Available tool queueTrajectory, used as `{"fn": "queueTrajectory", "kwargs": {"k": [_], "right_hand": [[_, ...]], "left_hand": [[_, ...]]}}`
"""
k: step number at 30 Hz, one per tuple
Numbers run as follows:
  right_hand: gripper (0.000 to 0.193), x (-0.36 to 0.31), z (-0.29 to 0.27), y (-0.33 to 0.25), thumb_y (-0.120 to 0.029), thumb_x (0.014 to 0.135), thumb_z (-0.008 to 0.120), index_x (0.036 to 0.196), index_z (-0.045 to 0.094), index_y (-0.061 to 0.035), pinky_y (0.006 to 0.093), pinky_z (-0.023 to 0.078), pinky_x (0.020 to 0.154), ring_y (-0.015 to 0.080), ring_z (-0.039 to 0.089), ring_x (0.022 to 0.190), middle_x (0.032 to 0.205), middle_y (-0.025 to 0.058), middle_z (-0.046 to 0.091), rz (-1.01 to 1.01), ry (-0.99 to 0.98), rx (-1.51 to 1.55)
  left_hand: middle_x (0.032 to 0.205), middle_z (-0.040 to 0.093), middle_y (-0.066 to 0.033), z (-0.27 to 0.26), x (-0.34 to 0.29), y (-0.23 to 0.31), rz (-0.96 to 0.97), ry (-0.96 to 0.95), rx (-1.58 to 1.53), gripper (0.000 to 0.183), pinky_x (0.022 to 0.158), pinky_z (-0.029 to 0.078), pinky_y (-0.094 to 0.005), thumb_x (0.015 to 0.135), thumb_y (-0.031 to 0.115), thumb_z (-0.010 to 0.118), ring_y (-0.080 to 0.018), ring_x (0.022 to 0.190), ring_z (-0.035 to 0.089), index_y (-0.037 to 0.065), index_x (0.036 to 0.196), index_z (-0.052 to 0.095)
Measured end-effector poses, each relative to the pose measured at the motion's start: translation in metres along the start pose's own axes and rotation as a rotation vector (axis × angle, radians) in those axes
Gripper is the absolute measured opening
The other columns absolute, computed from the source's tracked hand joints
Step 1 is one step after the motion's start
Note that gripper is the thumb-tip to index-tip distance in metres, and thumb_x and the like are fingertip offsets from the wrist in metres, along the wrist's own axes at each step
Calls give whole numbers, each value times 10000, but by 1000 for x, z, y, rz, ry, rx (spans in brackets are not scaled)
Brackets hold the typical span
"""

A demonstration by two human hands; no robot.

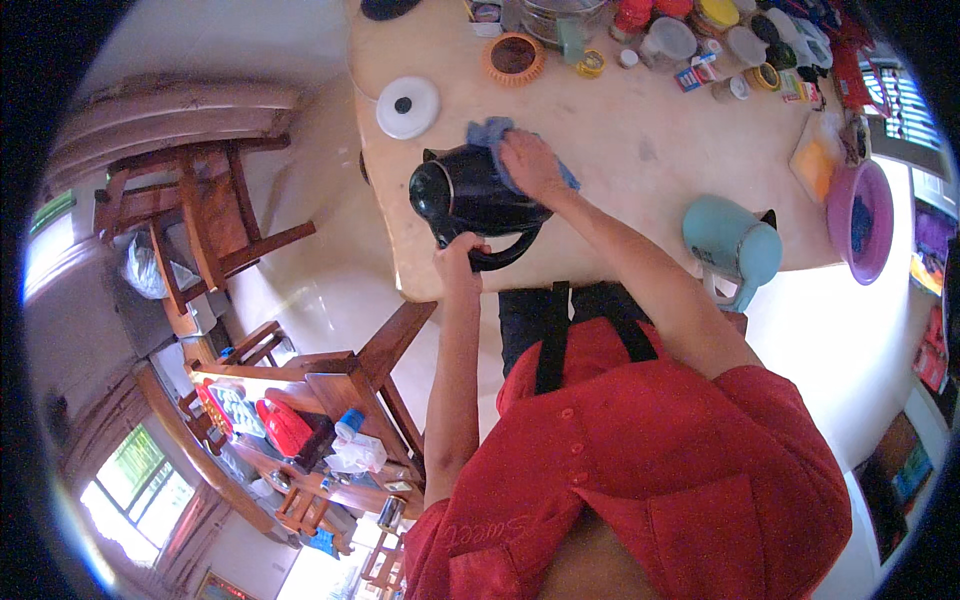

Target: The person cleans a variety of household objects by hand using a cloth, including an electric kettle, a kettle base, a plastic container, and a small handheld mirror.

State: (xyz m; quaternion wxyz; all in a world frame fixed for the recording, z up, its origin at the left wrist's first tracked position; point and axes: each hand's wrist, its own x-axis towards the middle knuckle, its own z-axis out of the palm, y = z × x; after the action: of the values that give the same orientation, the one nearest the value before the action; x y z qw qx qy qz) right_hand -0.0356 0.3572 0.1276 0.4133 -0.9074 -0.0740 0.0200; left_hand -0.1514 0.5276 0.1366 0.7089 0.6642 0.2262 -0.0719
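Observation:
A black electric kettle (478,197) lies on its side on the pale table, its lid end toward the left and its handle toward me. My left hand (458,256) is closed around the handle near the lid end. With my right hand (531,165) I press a blue-grey cloth (489,131) against the kettle's far side and base end; the fingers are bent over the cloth. To the right, a light-blue kettle (722,238) also rests on its side near the table's front edge. A round white kettle base (408,108) with a black centre sits beyond the black kettle.
An orange ribbed bowl (514,58) stands at the back of the table (640,190). Jars, lids and small boxes crowd its back right. A purple basin (860,222) is at the right edge. Wooden chairs (215,215) and a loaded wooden table (330,385) stand to the left.

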Motion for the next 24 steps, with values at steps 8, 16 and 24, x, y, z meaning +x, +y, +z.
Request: {"fn": "queueTrajectory", "kwargs": {"k": [8, 16, 24], "right_hand": [[327, -60, 42, 6, -260, 766, 508, 958, 601, -12, 605, 260, 891, 413, 331, 1181, 1078, 215, 491, -42, 245, -239], [341, -26, 20, -60, -294, 800, 483, 1086, 571, -130, 580, 245, 926, 351, 253, 1270, 1243, 137, 418, -312, -1, -120], [318, 39, -6, -17, -221, 793, 478, 1050, 556, -50, 425, 403, 848, 348, 496, 1041, 1076, 196, 534, -175, -455, -430]], "left_hand": [[599, 508, -58, 12, 44, 63, -456, 134, -483, 202, 449, 444, -299, 754, 185, 683, -178, 472, 503, 25, 776, 562], [582, 496, -32, 6, 57, 59, -372, 213, -509, 249, 434, 436, -274, 783, 277, 675, -148, 472, 501, 60, 773, 555], [554, 471, -57, 1, 38, 63, -391, 302, -522, 267, 419, 454, -328, 761, 231, 698, -179, 427, 482, 25, 758, 528]]}}
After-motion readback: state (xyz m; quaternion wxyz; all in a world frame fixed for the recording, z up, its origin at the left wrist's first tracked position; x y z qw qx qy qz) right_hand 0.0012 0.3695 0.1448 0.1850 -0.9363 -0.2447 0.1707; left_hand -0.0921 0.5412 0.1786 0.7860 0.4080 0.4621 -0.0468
